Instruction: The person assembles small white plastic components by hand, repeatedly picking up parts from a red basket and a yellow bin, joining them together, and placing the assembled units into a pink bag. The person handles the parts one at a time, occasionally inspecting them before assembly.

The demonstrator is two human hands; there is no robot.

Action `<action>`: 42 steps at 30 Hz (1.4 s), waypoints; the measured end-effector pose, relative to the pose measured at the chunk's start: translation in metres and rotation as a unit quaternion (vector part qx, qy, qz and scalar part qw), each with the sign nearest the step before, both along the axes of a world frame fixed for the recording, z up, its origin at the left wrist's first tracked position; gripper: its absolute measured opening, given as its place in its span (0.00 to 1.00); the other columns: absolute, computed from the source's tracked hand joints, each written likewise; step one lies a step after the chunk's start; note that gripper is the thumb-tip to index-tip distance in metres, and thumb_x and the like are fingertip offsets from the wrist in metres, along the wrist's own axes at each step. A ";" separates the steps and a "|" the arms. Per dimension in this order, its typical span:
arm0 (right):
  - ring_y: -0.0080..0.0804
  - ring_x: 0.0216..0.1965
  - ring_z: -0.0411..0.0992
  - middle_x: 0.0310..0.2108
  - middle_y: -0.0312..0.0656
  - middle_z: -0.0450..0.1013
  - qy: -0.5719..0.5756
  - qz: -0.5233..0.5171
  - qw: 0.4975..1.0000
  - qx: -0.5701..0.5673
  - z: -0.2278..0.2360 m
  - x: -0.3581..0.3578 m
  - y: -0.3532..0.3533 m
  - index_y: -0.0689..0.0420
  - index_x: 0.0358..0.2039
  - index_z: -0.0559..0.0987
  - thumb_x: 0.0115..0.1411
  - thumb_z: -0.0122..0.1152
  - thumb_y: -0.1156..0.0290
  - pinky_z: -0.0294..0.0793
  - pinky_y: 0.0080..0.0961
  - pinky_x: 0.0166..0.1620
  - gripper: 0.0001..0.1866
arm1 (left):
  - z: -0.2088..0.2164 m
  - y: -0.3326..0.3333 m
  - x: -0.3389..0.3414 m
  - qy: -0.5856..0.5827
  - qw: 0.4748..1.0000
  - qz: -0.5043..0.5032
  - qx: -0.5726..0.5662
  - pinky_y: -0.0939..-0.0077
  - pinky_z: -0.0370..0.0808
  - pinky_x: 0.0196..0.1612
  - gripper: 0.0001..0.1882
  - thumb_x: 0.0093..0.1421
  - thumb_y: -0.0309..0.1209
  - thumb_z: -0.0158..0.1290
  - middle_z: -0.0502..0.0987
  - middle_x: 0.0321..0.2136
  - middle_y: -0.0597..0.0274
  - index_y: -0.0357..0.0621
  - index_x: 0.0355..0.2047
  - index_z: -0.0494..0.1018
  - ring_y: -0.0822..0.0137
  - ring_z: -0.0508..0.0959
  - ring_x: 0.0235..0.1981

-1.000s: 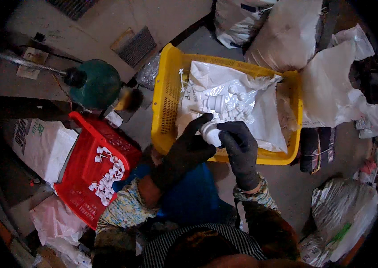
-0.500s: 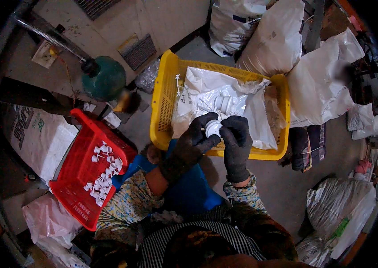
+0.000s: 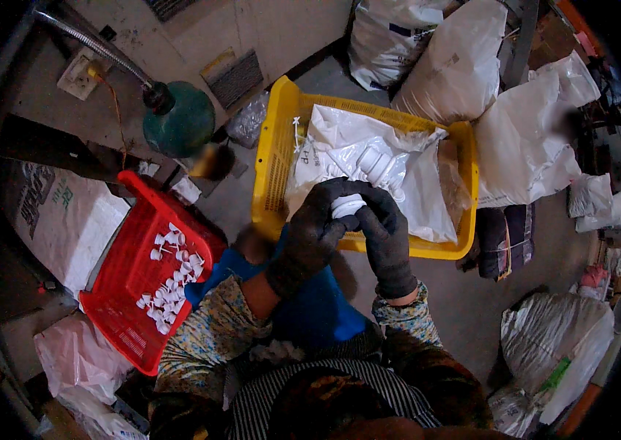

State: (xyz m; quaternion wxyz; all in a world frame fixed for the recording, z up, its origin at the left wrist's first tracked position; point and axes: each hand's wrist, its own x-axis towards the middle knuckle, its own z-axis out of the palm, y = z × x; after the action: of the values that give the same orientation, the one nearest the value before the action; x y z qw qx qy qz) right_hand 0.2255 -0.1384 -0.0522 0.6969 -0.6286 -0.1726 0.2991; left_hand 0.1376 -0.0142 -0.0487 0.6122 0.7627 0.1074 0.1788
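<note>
Both hands wear dark gloves and meet at the near side of a yellow plastic basket (image 3: 269, 158). Between them they grip a white round ridged plastic piece (image 3: 348, 206), which looks like a cap. My left hand (image 3: 315, 224) has its fingers closed around the piece's left side. On the other side my right hand (image 3: 385, 238) pinches it, fingers bent over the top. The fingers partly cover the piece. Beyond the hands, similar white round parts (image 3: 374, 166) lie on a white plastic bag (image 3: 329, 126) inside the basket.
At the left, a tilted red basket (image 3: 108, 312) holds several small white stemmed plastic parts (image 3: 171, 293). A green lamp (image 3: 180, 119) on a flexible metal neck stands at upper left. Full white sacks (image 3: 451, 62) line the back right. A dark bundle (image 3: 507, 240) sits right of the yellow basket.
The white piece has been tilted in my hands, now showing its ridged side rather than its round face. My right fingers have curled further over it. The view has shifted slightly.
</note>
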 end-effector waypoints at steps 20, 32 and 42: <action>0.33 0.53 0.68 0.52 0.45 0.70 0.026 0.015 0.998 0.057 0.007 -0.014 0.015 0.64 0.57 0.69 0.58 0.59 0.74 0.66 0.29 0.58 0.25 | -0.001 0.005 -0.004 -0.013 0.998 0.056 0.014 0.65 0.73 0.51 0.13 0.64 0.25 0.46 0.74 0.44 0.50 0.40 0.50 0.66 0.54 0.76 0.47; 0.29 0.50 0.70 0.49 0.44 0.72 0.017 0.012 0.998 0.057 -0.010 -0.010 0.018 0.63 0.53 0.72 0.67 0.49 0.69 0.70 0.26 0.53 0.17 | -0.049 0.013 0.002 -0.004 0.992 0.012 -0.125 0.71 0.72 0.52 0.14 0.66 0.27 0.48 0.72 0.45 0.56 0.39 0.51 0.66 0.63 0.74 0.48; 0.28 0.43 0.71 0.45 0.41 0.73 -0.002 -0.067 0.995 0.067 -0.025 -0.027 0.023 0.63 0.50 0.72 0.67 0.49 0.68 0.72 0.27 0.48 0.15 | -0.029 0.011 -0.007 -0.047 0.993 0.015 -0.109 0.69 0.73 0.50 0.18 0.65 0.31 0.51 0.71 0.45 0.56 0.41 0.54 0.63 0.64 0.74 0.44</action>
State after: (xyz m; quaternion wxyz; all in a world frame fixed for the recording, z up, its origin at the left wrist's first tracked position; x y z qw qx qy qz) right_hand 0.1980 -0.1157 -0.0775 0.7556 -0.5914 -0.1511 0.2377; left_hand 0.1303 -0.0030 -0.0776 0.6936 0.6802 0.1086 0.2110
